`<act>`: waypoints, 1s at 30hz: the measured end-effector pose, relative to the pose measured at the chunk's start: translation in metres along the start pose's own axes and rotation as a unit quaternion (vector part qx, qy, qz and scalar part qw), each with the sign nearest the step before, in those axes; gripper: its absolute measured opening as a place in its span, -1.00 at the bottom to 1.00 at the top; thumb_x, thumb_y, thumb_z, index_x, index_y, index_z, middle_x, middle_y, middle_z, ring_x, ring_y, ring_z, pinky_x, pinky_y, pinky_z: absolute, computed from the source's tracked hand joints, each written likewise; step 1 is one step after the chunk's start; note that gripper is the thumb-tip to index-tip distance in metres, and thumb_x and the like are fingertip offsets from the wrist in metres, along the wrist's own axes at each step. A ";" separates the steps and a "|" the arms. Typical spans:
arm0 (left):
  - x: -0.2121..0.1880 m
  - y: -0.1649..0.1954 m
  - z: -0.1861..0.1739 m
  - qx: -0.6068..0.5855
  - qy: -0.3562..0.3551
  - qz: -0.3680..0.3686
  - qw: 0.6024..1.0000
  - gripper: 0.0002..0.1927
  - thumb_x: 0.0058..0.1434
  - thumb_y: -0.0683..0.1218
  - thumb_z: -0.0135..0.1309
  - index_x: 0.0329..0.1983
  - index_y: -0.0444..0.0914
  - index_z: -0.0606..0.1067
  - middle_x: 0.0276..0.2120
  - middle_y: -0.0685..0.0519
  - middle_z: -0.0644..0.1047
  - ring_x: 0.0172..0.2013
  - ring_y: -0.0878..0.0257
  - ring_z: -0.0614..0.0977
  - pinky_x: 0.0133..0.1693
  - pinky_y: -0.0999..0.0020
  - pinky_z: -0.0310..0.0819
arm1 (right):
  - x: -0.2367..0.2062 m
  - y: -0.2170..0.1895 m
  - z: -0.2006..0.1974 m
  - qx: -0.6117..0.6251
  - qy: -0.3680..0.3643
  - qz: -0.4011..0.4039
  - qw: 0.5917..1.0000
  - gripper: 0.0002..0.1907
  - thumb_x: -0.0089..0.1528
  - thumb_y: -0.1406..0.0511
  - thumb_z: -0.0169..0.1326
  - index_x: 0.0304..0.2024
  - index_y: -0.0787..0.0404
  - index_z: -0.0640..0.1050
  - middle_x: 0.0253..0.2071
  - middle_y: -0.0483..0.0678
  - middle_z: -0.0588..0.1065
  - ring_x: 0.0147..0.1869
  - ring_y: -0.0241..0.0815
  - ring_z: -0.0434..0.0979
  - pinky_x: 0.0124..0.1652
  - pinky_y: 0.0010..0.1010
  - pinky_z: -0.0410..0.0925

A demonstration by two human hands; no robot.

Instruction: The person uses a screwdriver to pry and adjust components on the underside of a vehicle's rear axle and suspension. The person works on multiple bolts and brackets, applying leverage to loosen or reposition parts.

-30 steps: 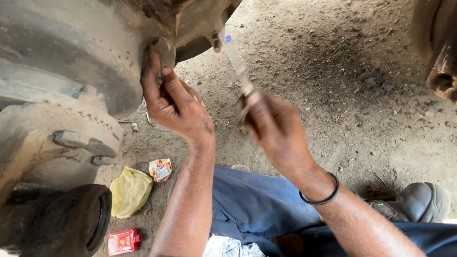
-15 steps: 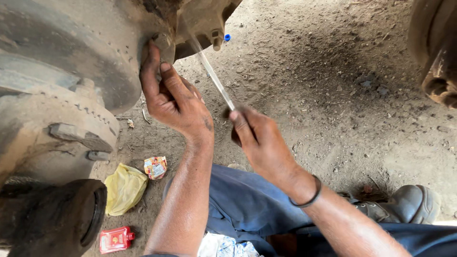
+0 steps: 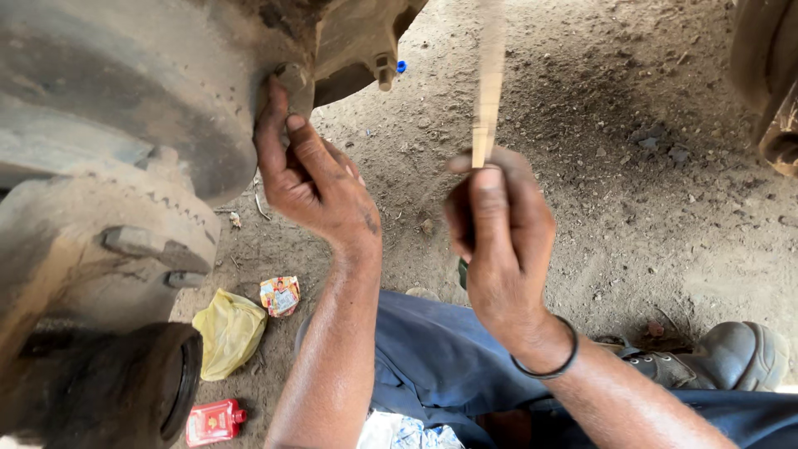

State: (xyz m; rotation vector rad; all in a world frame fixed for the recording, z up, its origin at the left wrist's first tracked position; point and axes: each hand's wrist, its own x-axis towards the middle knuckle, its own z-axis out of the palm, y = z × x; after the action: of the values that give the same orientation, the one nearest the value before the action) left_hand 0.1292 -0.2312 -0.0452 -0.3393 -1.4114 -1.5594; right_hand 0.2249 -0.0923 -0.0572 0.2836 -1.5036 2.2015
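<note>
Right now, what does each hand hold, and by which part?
The right hand grips a thin, flat, pale metal strip by its lower end. The left hand holds nothing; its fingertips press on the grimy grey metal wheel hub.

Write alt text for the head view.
A left hand presses fingertips against a bolt on a rusty wheel hub, while the right hand holds a thin flat strip upright above dirt ground. Litter lies below.
</note>
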 end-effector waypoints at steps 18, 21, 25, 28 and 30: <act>-0.001 0.002 0.003 -0.016 0.013 -0.028 0.999 -0.75 0.58 -0.28 -0.09 0.24 -0.35 0.50 0.15 -0.03 0.60 -0.65 0.57 0.27 -0.70 0.60 0.11 | 0.008 0.000 -0.001 -0.114 -0.142 0.102 0.978 -0.72 0.52 0.23 -0.13 -0.04 0.26 0.56 -0.52 -0.26 0.35 -0.51 -0.46 0.25 -0.53 -0.58 0.19; 0.002 -0.001 0.000 -0.006 -0.006 0.028 1.000 -0.76 0.60 -0.29 -0.06 0.24 -0.33 0.52 0.16 -0.01 0.60 -0.68 0.53 0.31 -0.71 0.55 0.17 | 0.004 -0.004 -0.003 -0.031 -0.051 0.062 0.996 -0.70 0.53 0.20 -0.16 0.01 0.23 0.53 -0.54 -0.27 0.28 -0.54 -0.45 0.17 -0.55 -0.56 0.10; -0.001 -0.004 0.000 0.016 -0.002 0.020 1.000 -0.79 0.61 -0.29 -0.11 0.20 -0.33 0.50 0.18 -0.01 0.60 -0.65 0.53 0.29 -0.68 0.58 0.15 | 0.006 -0.007 -0.001 0.012 0.053 0.006 0.998 -0.70 0.53 0.18 -0.20 -0.03 0.21 0.49 -0.55 -0.26 0.30 -0.57 -0.46 0.19 -0.58 -0.58 0.10; -0.004 -0.001 0.001 0.025 0.007 0.009 1.000 -0.80 0.61 -0.30 -0.09 0.18 -0.36 0.50 0.10 -0.06 0.63 -0.66 0.52 0.33 -0.69 0.58 0.19 | 0.015 -0.001 -0.003 -0.138 -0.216 0.177 0.950 -0.66 0.51 0.19 -0.15 -0.16 0.26 0.55 -0.60 -0.25 0.31 -0.58 -0.44 0.21 -0.59 -0.56 0.16; -0.003 0.001 0.002 0.013 0.005 -0.015 1.000 -0.77 0.64 -0.30 -0.11 0.26 -0.38 0.48 0.00 -0.08 0.65 -0.64 0.55 0.30 -0.65 0.60 0.15 | 0.015 0.003 -0.004 -0.135 -0.171 0.169 0.961 -0.67 0.49 0.19 -0.16 -0.12 0.23 0.57 -0.60 -0.25 0.31 -0.59 -0.44 0.19 -0.60 -0.54 0.12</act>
State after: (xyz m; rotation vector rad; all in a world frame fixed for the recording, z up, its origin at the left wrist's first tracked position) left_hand 0.1305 -0.2277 -0.0469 -0.2958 -1.4326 -1.5635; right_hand 0.2105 -0.0853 -0.0552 0.3526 -2.1596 2.2418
